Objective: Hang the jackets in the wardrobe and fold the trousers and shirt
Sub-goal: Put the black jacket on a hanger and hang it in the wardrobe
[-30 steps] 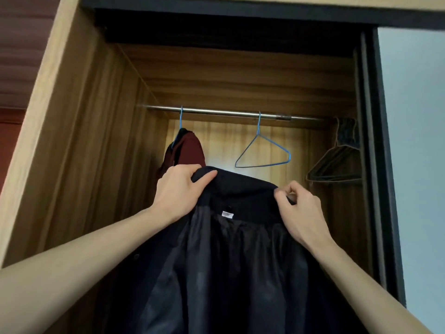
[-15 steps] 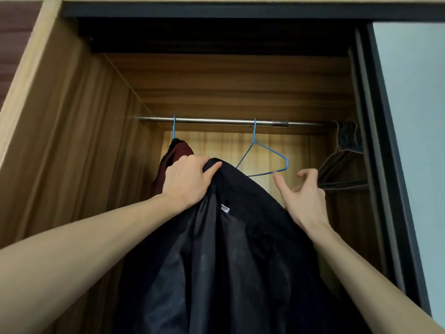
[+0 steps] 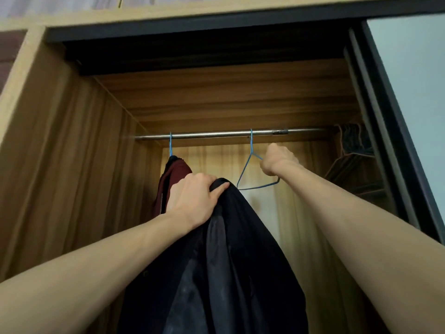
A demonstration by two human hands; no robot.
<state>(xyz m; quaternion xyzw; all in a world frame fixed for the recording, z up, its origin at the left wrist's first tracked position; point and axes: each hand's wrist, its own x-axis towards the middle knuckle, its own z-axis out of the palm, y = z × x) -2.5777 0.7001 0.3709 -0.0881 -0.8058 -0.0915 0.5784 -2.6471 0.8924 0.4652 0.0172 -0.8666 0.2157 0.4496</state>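
A: What do I have on the left of the head view?

B: I see the wardrobe point(image 3: 72, 165) with its wooden side wall at the left, and the metal rail point(image 3: 216, 135) running across under the top panel. At the rail's left end hangs 1 blue wire hanger point(image 3: 170, 147) carrying the maroon jacket point(image 3: 172, 179), which sits against the left wall, partly behind my left hand.

A: And that hand?

B: My left hand point(image 3: 192, 201) is raised in front of the maroon jacket, with the fingers curled over the top of the black jacket point(image 3: 228, 261) and the thumb pressed on its upper edge, so it is gripping the cloth. The black jacket hangs straight down from that grip, lining side showing, outside the rail and on no hanger.

A: Moving right?

B: A 2nd blue hanger point(image 3: 250, 169) is hooked on the rail, bare, just right of the black jacket's top. My right hand point(image 3: 277, 160) is up at its right shoulder, fingers clenched; the wire runs into the fist, so I take it to be grasping the hanger, though the fingers themselves face away from the camera and I cannot see the wire inside them.

A: Farther right?

B: A bunch of dark hangers point(image 3: 354, 160) crowds the rail's right end, in shadow, too dim for me to count. Beyond them stands the dark frame of the sliding door point(image 3: 395, 141), with a pale wall past it.
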